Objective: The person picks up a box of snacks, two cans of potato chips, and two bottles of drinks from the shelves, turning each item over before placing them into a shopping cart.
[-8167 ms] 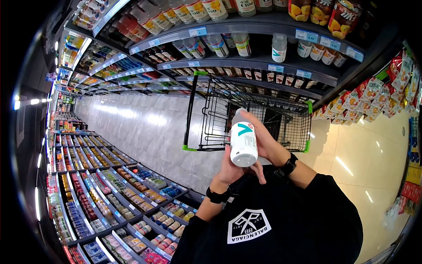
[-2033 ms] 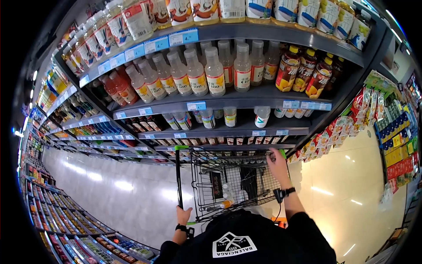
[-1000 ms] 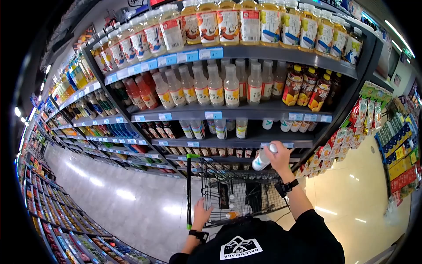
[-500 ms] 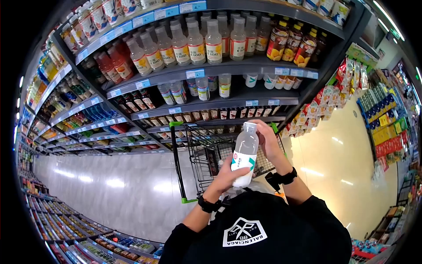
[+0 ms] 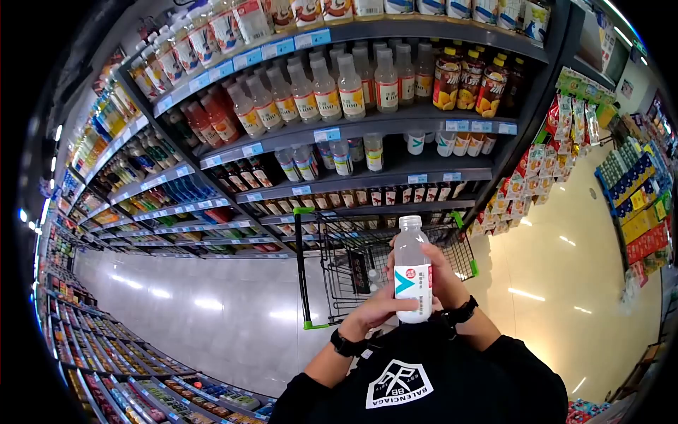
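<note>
A clear bottle (image 5: 411,272) with a white cap and a white label bearing a teal mark stands nearly upright before my chest. Low on its left side, my left hand (image 5: 379,305) is wrapped round it, thumb across the label. My right hand (image 5: 443,272) grips its right side around the shoulder and label. Some fingers of both hands are hidden behind the bottle. Just beyond it is a black wire shopping cart (image 5: 342,272) with green corner pieces.
Ahead, a dark shelf unit (image 5: 282,134) holds rows of drinks, including yellow-labelled bottles (image 5: 328,99). Hanging snack packets (image 5: 526,173) line its right end. Stacked boxes (image 5: 639,212) stand across the aisle at right. Another stocked shelf (image 5: 141,381) runs along the lower left.
The bottle has turned, so its label faces me differently, and it stands straighter. My right hand has moved down from the cap to the bottle's side. The view has shifted slightly.
</note>
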`<act>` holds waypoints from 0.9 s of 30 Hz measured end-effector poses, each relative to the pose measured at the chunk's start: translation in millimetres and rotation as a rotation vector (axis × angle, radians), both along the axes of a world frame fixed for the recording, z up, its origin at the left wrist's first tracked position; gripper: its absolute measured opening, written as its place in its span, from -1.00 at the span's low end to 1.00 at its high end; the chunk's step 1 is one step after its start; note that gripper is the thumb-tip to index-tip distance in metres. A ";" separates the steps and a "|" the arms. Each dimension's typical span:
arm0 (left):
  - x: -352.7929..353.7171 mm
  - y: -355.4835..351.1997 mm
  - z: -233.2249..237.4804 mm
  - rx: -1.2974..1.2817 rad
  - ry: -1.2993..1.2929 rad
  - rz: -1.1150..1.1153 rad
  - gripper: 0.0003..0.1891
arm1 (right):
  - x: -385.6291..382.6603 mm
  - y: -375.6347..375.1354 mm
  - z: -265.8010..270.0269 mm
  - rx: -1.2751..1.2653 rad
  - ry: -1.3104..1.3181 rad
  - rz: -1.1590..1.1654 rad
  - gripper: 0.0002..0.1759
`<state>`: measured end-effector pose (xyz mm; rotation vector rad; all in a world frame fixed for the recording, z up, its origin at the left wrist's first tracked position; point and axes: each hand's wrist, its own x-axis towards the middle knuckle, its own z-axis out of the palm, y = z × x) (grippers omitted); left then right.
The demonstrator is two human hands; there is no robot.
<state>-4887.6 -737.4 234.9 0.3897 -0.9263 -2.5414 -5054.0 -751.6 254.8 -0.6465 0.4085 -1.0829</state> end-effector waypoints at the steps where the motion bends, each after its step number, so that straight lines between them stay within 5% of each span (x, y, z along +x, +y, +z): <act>1: -5.1 1.2 -3.5 -0.121 -0.169 0.114 -0.27 | -9.7 -6.2 -5.8 -0.023 0.113 -0.037 -0.41; 3: -18.4 4.5 -9.1 -0.293 -0.420 0.288 -0.32 | -22.9 -11.9 -17.3 -0.039 0.221 -0.068 -0.48; 5: -37.5 13.6 -2.0 -0.639 -0.667 0.483 -0.40 | -29.0 -11.8 -23.5 -0.072 0.522 -0.465 -0.51; 9: -76.2 35.6 -13.8 -0.649 -0.732 0.488 -0.42 | -62.9 13.2 -30.1 -0.115 0.458 -0.475 -0.49; 11: -85.9 43.9 -14.1 -0.238 -0.444 0.353 -0.40 | -84.8 22.4 -31.4 -0.096 0.430 -0.421 -0.45; 13: -97.0 56.5 -11.4 -0.147 -0.299 0.298 -0.33 | -105.2 33.0 -25.8 -0.066 0.036 -0.121 -0.37; 16: -115.4 59.9 -22.1 -0.037 0.412 -0.133 -0.27 | -118.6 46.5 -27.1 -0.065 -0.200 0.020 -0.24; 19: -133.5 89.9 -19.5 0.160 0.293 0.118 -0.19 | -131.5 57.2 -41.1 0.036 -0.403 0.152 -0.24; 20: -139.8 100.9 -23.6 0.062 -0.052 0.344 0.04 | -135.2 64.0 -34.6 0.175 -0.392 0.152 -0.26; 23: -154.2 107.1 -23.8 0.075 0.053 0.170 -0.05 | -142.1 67.8 -44.8 0.556 -0.447 0.264 -0.30; 24: -160.7 112.7 -15.2 0.041 -0.100 0.219 -0.08 | -140.1 65.9 -74.2 0.618 -0.464 0.260 -0.31; 25: -164.8 107.4 -17.2 0.060 0.060 0.123 -0.08 | -137.5 66.6 -80.7 0.678 -0.481 0.257 -0.32; 27: -173.5 114.9 -6.4 0.028 -0.251 0.220 -0.09 | -144.0 78.1 -88.2 0.840 -0.537 0.220 -0.37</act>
